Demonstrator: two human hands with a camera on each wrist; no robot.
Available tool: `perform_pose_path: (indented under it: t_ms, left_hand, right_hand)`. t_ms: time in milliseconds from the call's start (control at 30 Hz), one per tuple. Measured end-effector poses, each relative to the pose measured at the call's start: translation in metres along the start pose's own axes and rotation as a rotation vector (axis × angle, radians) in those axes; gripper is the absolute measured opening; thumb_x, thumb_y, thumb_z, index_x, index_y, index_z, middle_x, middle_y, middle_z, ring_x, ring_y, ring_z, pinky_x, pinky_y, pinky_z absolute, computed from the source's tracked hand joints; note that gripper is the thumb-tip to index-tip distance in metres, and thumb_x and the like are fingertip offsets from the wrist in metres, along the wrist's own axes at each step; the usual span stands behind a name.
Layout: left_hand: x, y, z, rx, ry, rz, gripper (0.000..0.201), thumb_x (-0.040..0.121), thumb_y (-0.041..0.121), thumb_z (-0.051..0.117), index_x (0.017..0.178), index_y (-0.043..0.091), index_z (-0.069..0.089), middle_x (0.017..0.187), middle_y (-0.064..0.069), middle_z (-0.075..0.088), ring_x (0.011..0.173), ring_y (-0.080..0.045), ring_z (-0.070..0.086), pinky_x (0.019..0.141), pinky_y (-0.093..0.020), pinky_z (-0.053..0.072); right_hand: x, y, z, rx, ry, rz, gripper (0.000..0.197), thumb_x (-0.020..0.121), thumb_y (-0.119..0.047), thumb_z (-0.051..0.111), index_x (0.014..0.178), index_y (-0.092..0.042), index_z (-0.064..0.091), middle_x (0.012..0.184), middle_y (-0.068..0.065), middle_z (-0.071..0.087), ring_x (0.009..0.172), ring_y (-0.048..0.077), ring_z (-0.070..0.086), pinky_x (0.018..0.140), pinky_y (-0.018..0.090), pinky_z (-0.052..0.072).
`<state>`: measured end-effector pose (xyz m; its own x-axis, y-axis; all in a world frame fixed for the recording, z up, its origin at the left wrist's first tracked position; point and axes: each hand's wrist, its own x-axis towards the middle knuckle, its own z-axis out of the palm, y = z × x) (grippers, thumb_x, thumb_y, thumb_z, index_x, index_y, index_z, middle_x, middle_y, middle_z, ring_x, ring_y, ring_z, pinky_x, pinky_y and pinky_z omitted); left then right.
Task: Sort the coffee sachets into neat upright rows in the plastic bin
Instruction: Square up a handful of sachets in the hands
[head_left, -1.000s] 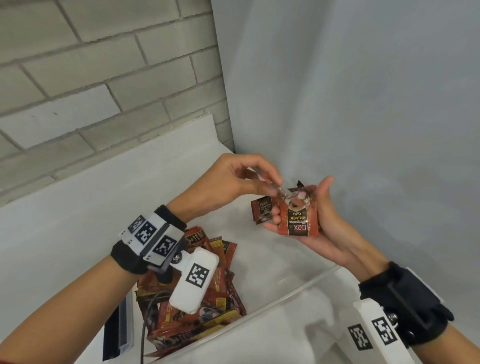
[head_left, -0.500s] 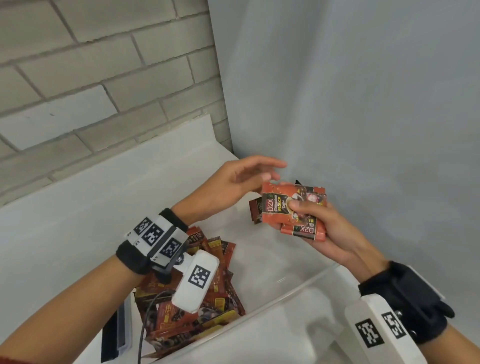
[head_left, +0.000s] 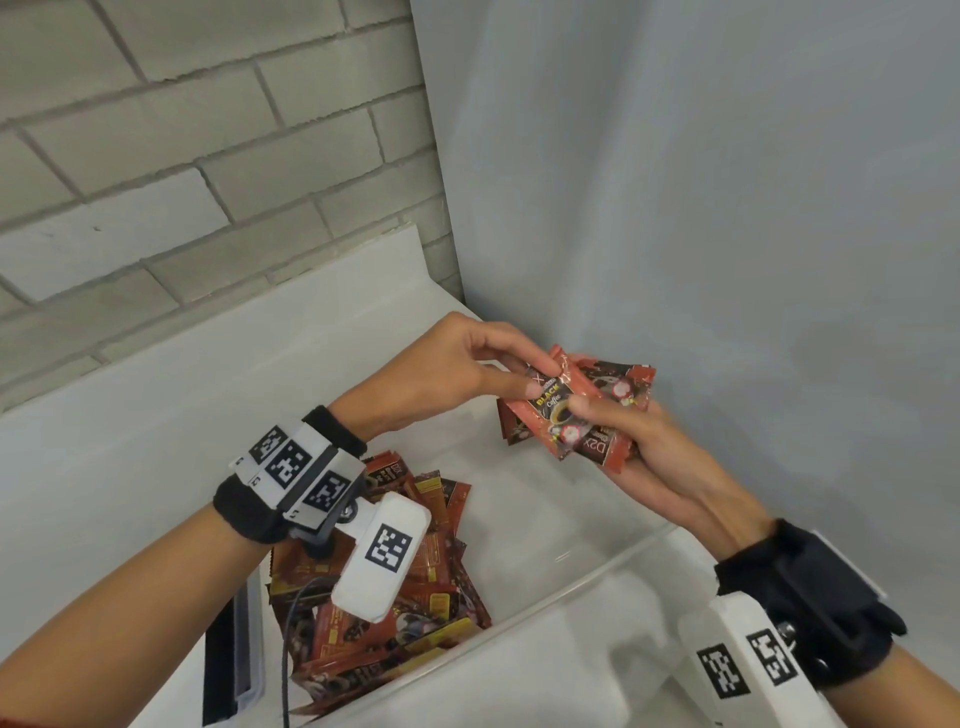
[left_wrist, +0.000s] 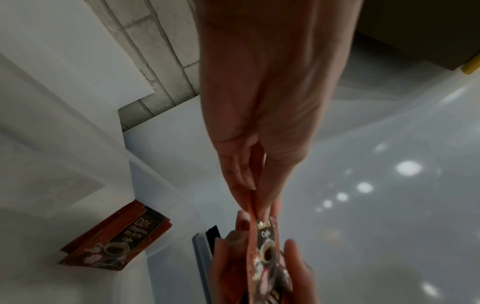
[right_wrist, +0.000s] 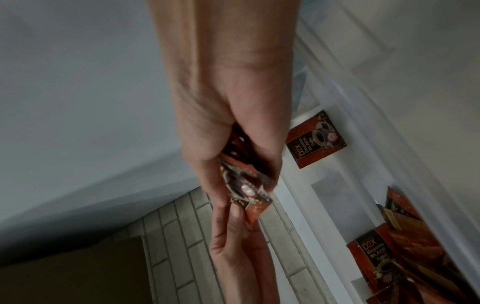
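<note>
My right hand (head_left: 610, 431) holds a small stack of red and black coffee sachets (head_left: 618, 395) above the far right of the clear plastic bin (head_left: 524, 616), thumb on top. The left hand (head_left: 527, 382) pinches the upper left corner of the top sachet (head_left: 550, 410), which lies askew on the stack. In the left wrist view the left fingertips (left_wrist: 249, 185) nip that sachet's edge (left_wrist: 267, 244). The right wrist view shows the stack (right_wrist: 241, 183) in my right palm. A few sachets (head_left: 511, 434) lean upright against the bin's far wall. A loose sachet pile (head_left: 415, 597) fills the near left of the bin.
The bin sits in a corner, with a grey brick wall (head_left: 182, 156) behind and a plain pale wall (head_left: 701, 208) to the right. A black-edged lid or tray (head_left: 228, 660) lies left of the bin. The bin floor (head_left: 545, 519) between pile and upright sachets is bare.
Half a second ago the left hand hovered open over the stack; now it pinches the top sachet, which has turned askew. The right hand still holds the stack in about the same place.
</note>
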<state>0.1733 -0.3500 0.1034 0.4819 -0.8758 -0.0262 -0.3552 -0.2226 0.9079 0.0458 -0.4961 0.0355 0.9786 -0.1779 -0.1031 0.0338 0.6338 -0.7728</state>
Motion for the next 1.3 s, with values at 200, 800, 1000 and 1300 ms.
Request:
perform_pose_path:
  t_ms: [200,800,1000,1300]
  left_hand:
    - [0.009,-0.02,-0.006,0.364,0.012,0.072,0.018,0.081,0.004,0.072,0.097,0.013,0.075,0.1,-0.002,0.07,0.088,-0.015,0.063,0.08,-0.029,0.054]
    - [0.039,-0.06,0.032,0.872,-0.196,0.063,0.035,0.092,-0.003,0.051,0.116,0.015,0.068,0.112,-0.01,0.064,0.095,-0.03,0.054,0.078,-0.035,0.046]
    - [0.038,-0.053,0.032,0.901,-0.173,0.099,0.036,0.093,-0.005,0.049,0.122,0.01,0.065,0.128,-0.008,0.056,0.118,-0.024,0.048,0.094,-0.028,0.04]
    - [0.035,-0.042,0.018,0.689,-0.02,0.149,0.022,0.09,0.002,0.059,0.106,0.009,0.072,0.106,-0.008,0.06,0.092,-0.018,0.058,0.079,-0.024,0.046]
  right_hand:
    - [0.003,-0.002,0.004,0.045,0.301,-0.306,0.074,0.064,-0.026,0.077,0.129,-0.021,0.042,0.082,-0.003,0.061,0.081,0.01,0.065,0.086,0.027,0.051]
    - [0.004,-0.004,0.003,0.075,0.29,-0.292,0.082,0.053,-0.04,0.091,0.122,-0.023,0.049,0.091,-0.001,0.056,0.088,0.016,0.06,0.091,0.03,0.051]
    - [0.005,-0.004,0.004,0.079,0.295,-0.269,0.094,0.041,-0.047,0.094,0.121,-0.024,0.05,0.09,-0.002,0.056,0.085,0.015,0.059,0.098,0.034,0.049]
    - [0.001,-0.004,0.002,0.156,0.228,-0.169,0.038,0.094,-0.002,0.043,0.13,-0.012,0.048,0.086,0.011,0.06,0.081,0.022,0.062,0.105,0.044,0.045]
